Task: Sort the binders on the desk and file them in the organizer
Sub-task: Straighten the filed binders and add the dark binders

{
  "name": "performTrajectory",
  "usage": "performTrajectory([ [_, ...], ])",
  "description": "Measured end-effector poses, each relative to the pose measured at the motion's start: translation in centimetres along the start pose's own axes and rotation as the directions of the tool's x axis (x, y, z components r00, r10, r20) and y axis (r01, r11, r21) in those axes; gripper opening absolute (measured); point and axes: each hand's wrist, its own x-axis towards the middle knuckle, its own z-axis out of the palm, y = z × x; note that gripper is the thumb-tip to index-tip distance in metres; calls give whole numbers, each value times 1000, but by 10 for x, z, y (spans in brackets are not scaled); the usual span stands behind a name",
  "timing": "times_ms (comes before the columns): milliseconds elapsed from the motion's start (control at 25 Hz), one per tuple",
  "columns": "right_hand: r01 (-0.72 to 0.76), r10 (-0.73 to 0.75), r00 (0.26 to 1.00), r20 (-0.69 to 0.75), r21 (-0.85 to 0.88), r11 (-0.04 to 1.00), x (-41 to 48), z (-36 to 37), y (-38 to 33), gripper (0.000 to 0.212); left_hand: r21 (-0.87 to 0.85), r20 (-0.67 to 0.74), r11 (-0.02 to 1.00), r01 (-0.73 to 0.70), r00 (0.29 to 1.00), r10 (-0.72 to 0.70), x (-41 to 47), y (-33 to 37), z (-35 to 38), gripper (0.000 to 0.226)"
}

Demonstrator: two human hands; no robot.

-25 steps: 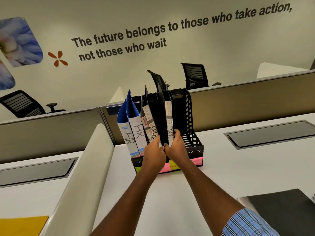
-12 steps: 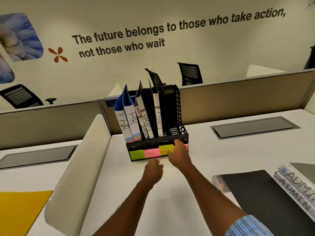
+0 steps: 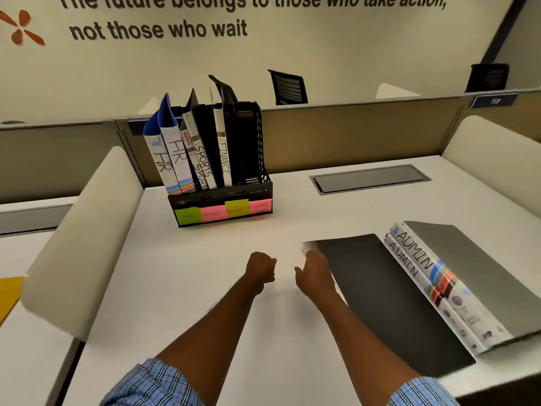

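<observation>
- Currently the left hand (image 3: 260,269) hangs over the white desk (image 3: 190,288), clenched into a fist with nothing in it.
- The right hand (image 3: 314,273) is at the left corner of a black binder (image 3: 380,297) lying flat; its fingers are blurred, so the grip cannot be told.
- Two ADMIN binders (image 3: 418,259) lie stacked just beside it, on the right.
- Further back, the black organizer (image 3: 219,196) holds HR binders (image 3: 172,159), SPORTS binders (image 3: 202,168) and a FINANCE binder (image 3: 224,159), all standing.

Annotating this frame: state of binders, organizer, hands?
HR binders: filed, standing.
SPORTS binders: filed, leaning left.
FINANCE binder: filed, upright.
organizer: upright, partly filled.
black binder: flat, closed.
ADMIN binders: stacked flat.
left hand: fist, holds nothing.
right hand: at black binder's corner, grip unclear.
</observation>
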Motion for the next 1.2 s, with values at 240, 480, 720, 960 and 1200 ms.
performTrajectory([
  [240, -77, 74, 996, -56, -52, 996, -39, -14, 44, 47, -29, 33, 999, 30, 999, -29, -10, -20, 47, 9],
  [480, -308, 329, 944, 18, -310, 899, -67, -22, 73, 90, 39, 13, 996, 75, 997, -76, -9, -30, 86, 11],
  [720, -303, 421, 869, 260, -393, 868, -65, -25, 64, 91, -40, 68, 992, 119, 991, -116, -6, -29, 99, 35],
  [960, -152, 267, 930, 253, -394, 906, -73, -28, 39, 61, -360, 219, 886, 293, 949, -225, -2, -24, 87, 50],
  [1200, -34, 49, 996, 79, -186, 982, -73, -46, -5, 44, -436, 308, 843, 314, 932, -188, 3, 12, 55, 43],
])
